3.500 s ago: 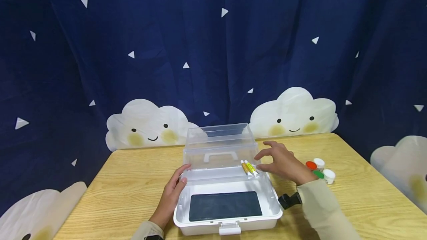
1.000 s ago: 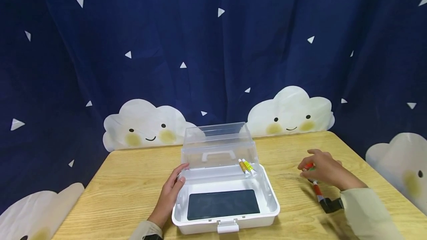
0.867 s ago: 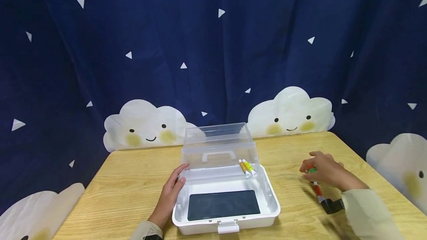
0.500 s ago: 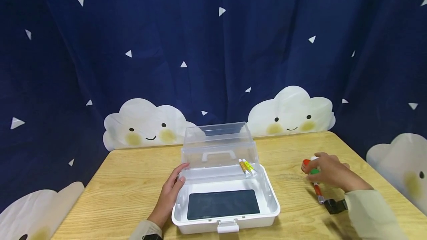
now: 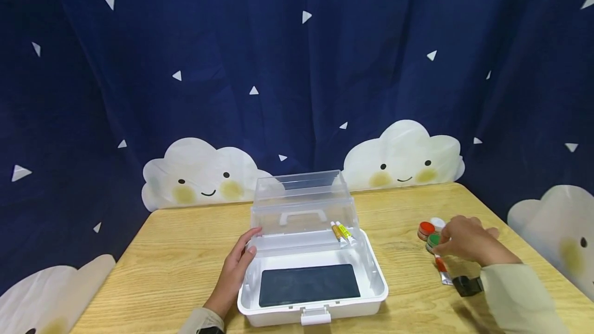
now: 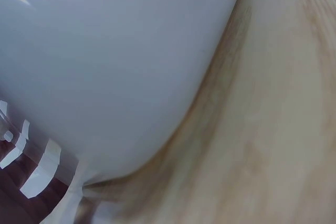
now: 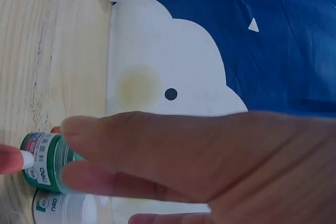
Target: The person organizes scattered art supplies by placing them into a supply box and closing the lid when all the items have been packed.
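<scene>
A white box (image 5: 312,315) with a raised clear lid (image 5: 303,188) stands before me. My left hand (image 5: 233,272) rests at its back left edge, thumb and fingers apart. Ochre (image 5: 338,232) and yellow (image 5: 345,232) paint tubes lie side by side at the box's back right. My right hand (image 5: 471,241) hovers over the paint jars, thumb and fingers apart, nearest the green jar (image 5: 433,243); no held thing shows. A red jar (image 5: 425,230) and a white jar (image 5: 438,223) stand behind. A red paint tube (image 5: 442,269) lies below the hand.
A dark flat rectangle (image 5: 308,285) lies in the box's base. Another white-lidded jar (image 7: 65,211) shows in the right wrist view. The wooden table (image 5: 185,251) reaches back to a blue curtain (image 5: 278,66) with clouds printed on it.
My right hand has left the two tubes at the box and moved over the jars, then slightly rightward, uncovering the red and green jars. My left hand has stayed on the box.
</scene>
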The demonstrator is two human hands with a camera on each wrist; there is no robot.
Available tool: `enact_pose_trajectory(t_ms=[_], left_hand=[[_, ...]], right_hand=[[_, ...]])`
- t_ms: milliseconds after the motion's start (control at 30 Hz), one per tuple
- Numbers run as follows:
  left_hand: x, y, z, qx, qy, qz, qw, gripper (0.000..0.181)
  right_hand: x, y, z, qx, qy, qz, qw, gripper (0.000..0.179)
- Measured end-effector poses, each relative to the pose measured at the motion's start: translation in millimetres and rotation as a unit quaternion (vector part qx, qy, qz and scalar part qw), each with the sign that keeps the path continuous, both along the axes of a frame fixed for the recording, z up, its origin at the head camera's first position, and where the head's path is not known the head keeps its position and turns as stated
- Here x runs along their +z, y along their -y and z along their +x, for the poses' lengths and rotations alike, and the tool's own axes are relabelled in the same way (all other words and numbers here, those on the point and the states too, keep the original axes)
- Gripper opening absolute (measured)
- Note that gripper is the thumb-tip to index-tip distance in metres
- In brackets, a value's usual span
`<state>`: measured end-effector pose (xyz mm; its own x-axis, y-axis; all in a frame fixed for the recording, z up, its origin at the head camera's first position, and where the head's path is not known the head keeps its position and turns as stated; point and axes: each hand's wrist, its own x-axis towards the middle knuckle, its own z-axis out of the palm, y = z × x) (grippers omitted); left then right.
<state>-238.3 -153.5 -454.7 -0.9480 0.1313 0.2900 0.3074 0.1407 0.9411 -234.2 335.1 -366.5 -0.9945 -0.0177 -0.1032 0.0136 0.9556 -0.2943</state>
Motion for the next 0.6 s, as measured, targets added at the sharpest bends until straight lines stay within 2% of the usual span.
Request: enact_pose_trajectory(t_ms=[133,400,600], left_hand=[[-1.2,0.5,-0.4,0.001,-0.004,0.001,1.0000,0.038],[-2.1,0.6,0.5,0.000,-0.005,0.006,1.0000,0.038],[-1.6,0.4,0.4,-0.005,-0.001,0.009,0.9999,0.038]], right_hand=[[-1.4,-0.3,2.9,-0.014,0.006,-0.009,0.9998,0.038],[-9.1,2.3,0.8,-0.013,0.026,0.019,0.9994,0.034],[-14.9,2.5,-4.8,-0.019,0.048,0.045,0.9976,0.039]])
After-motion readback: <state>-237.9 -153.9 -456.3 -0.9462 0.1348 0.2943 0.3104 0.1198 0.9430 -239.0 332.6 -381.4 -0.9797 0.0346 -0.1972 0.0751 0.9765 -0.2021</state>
